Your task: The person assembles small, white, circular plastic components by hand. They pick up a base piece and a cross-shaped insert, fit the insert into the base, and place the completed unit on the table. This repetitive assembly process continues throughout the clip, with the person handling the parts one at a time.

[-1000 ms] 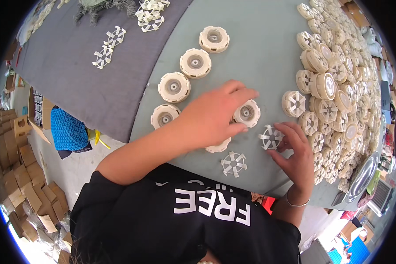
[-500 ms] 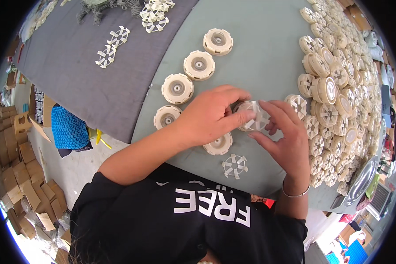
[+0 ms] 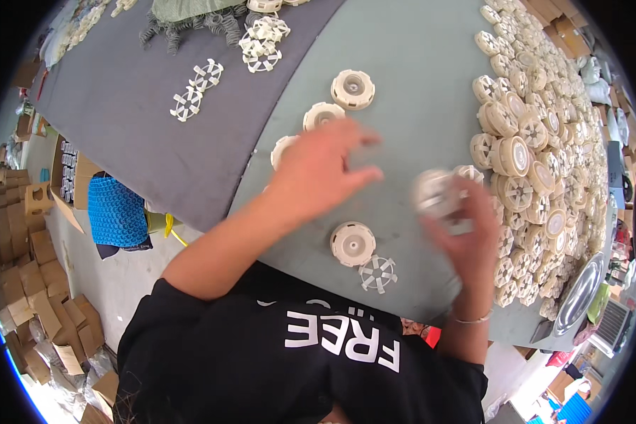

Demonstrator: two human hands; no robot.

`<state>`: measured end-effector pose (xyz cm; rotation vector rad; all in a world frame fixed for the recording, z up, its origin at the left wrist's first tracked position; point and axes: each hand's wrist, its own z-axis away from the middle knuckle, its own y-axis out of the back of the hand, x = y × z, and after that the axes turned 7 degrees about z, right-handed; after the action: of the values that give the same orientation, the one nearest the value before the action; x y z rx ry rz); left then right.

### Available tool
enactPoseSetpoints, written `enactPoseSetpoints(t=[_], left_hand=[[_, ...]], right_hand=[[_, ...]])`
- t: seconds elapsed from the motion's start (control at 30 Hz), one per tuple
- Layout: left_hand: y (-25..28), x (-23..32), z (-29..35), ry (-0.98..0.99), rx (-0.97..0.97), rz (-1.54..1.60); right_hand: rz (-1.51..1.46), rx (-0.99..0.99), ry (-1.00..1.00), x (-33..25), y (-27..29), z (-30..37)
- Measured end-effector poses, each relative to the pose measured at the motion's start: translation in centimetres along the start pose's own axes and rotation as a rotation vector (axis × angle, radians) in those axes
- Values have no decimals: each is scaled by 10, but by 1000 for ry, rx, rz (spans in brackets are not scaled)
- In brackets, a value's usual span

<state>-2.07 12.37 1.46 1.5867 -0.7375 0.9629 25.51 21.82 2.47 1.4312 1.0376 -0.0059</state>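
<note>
My right hand [image 3: 472,222] grips a round cream plastic cap [image 3: 434,189], blurred by motion, beside the heap of finished-looking caps. My left hand [image 3: 318,166] is empty, its thumb and fingers apart, above the row of caps. Part of that row lies under it: one cap [image 3: 321,113] and another [image 3: 281,150] peek out past the hand. At the far end sits a cap [image 3: 353,89] with a clear centre. Nearer to me lies a single cap [image 3: 352,243], and a thin spoked ring [image 3: 378,273] lies against its lower right side.
A large heap of cream caps [image 3: 530,169] covers the table's right side. On the grey cloth [image 3: 148,148] at left lie loose spoked rings [image 3: 198,88], a pile of them [image 3: 263,44] and springs [image 3: 222,27]. A metal tray [image 3: 579,293] stands at right; cardboard boxes [image 3: 42,297] are at left.
My hands have parted. The right one carried the cap to the right and slightly down, off the left hand's fingers. My left hand let go and moved left and up over the row.
</note>
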Motion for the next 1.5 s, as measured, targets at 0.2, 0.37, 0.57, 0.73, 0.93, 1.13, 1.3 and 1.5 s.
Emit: enactPoseSetpoints(t=[0.2,0.37,0.57,0.73,0.93,1.13,1.3,1.5], left_hand=[[33,-38,-56,-122,268,-587],[19,-37,-91,-31,80,-575],[-22,-7,-46,-194,-210,-385],[-49,17,-1,-213,-319,-185],[-50,19,18,-139,-265,-100],[-52,14,21,-119,-240,-49],[-49,14,25,-139,-177,35],[-54,7,26,-77,-149,132]], right_hand=[[107,-129,103,-8,47,40],[50,-412,432,-27,-9,73],[-270,-195,-235,6,3,87],[262,-63,-261,3,6,60],[56,-247,-134,0,22,54],[39,-251,-139,7,27,53],[4,-110,-4,-5,27,37],[20,-102,16,-37,-10,17]])
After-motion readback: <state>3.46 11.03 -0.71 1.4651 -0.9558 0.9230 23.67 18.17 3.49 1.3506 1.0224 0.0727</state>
